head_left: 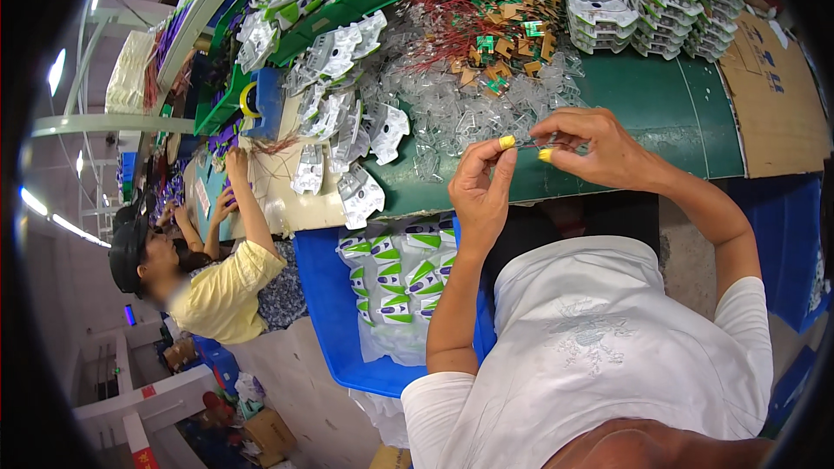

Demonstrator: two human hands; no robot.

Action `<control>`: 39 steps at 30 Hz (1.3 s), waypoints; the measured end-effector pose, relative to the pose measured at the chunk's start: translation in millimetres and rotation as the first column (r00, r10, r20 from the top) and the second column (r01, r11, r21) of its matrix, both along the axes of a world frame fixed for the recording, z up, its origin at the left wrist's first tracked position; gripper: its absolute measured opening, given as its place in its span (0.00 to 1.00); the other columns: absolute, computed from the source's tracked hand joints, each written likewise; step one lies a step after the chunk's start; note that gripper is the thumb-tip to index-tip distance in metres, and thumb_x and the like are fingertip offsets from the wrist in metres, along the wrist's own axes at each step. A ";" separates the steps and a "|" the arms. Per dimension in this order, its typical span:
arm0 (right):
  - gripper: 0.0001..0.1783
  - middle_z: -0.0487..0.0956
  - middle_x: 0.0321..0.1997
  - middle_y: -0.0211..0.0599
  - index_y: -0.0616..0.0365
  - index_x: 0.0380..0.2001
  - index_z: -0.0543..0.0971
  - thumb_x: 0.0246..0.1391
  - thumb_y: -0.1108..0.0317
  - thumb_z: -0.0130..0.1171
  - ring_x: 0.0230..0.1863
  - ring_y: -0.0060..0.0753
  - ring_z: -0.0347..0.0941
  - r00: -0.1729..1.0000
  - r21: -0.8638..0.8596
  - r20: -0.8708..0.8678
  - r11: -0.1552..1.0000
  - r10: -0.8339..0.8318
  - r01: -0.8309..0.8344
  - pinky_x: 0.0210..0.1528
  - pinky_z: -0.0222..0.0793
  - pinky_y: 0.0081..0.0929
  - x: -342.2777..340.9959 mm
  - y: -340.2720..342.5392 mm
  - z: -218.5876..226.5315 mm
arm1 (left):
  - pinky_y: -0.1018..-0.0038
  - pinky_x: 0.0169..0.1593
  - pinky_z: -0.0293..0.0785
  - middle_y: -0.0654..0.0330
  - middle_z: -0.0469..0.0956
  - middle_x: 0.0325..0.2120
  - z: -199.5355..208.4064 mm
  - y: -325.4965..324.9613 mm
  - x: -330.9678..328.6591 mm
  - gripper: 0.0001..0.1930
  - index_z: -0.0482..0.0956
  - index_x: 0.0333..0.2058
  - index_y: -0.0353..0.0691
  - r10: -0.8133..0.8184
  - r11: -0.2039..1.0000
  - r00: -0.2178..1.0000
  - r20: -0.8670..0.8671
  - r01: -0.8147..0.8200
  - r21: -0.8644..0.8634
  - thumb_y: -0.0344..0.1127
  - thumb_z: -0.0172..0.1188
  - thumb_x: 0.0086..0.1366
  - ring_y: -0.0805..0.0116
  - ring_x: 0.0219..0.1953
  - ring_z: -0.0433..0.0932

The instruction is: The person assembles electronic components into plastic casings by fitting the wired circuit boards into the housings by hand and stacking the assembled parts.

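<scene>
carefully, a worker's left hand [483,184] pinches a thin reddish wire [526,147] between thumb and forefinger, held up just past the front edge of the green worktop [638,108]. the right hand [601,148] curls its thumb and forefinger about the other end; the piece is too small to tell whether those fingertips meet on it. yellow caps [507,142] cover a fingertip on each hand.

beyond the hands lie loose clear plastic pieces [473,117], backed by a heap of small boards [512,30] tangled with red wires. a sharp tug could strain the wire where it joins its part, and a slip of the capped fingers could lose it among the clear pieces or below the edge.

to the left, white-and-green shells [360,195] sit near that edge, where a stray elbow could knock one into the blue bin [326,330] of finished-looking parts [395,274]. at right, tall stacked shells [599,13] could topple if bumped. farther left, a co-worker in a yellow shirt [228,295] reaches over the worktop.
</scene>
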State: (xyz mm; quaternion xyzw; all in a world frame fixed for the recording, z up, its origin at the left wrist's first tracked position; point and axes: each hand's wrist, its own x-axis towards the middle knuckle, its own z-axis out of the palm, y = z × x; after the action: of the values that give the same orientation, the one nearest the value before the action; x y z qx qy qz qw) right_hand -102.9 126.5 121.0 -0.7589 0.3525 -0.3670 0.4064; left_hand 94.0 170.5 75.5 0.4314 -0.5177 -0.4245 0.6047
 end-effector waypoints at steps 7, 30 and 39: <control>0.09 0.77 0.29 0.40 0.65 0.35 0.78 0.48 0.76 0.58 0.27 0.36 0.75 1.000 -0.105 -0.013 0.994 0.029 -0.030 0.29 0.69 0.32 8.9 -0.7 -4.2 | 0.79 0.46 0.72 0.62 0.78 0.36 3.0 5.9 -11.1 0.10 0.78 0.43 0.32 -0.001 0.997 0.998 -0.070 0.006 0.076 0.23 0.62 0.63 0.77 0.39 0.75; 0.04 0.75 0.34 0.24 0.62 0.35 0.76 0.55 0.78 0.56 0.32 0.13 0.69 0.950 0.496 0.312 0.848 0.025 -0.185 0.35 0.66 0.14 7.1 17.1 -31.9 | 0.66 0.51 0.69 0.53 0.77 0.43 -16.3 49.2 111.2 0.24 0.73 0.53 0.36 0.244 0.954 0.660 0.711 -0.296 -0.052 0.34 0.68 0.58 0.59 0.48 0.74; 0.03 0.74 0.29 0.21 0.62 0.33 0.76 0.55 0.80 0.56 0.27 0.06 0.64 0.928 0.654 0.295 0.756 -0.225 -0.025 0.28 0.58 0.09 3.9 98.0 -63.5 | 0.54 0.62 0.45 0.61 0.78 0.44 -48.3 56.1 198.4 0.15 0.79 0.42 0.43 0.418 0.792 0.000 0.909 -0.490 -0.364 0.29 0.62 0.53 0.59 0.58 0.69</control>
State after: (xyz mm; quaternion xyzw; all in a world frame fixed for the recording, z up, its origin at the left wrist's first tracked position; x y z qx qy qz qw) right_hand -99.0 224.5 57.5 -0.4718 0.4185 -0.3754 0.6793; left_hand 292.4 226.6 27.2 0.7557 -0.5961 0.1514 0.2251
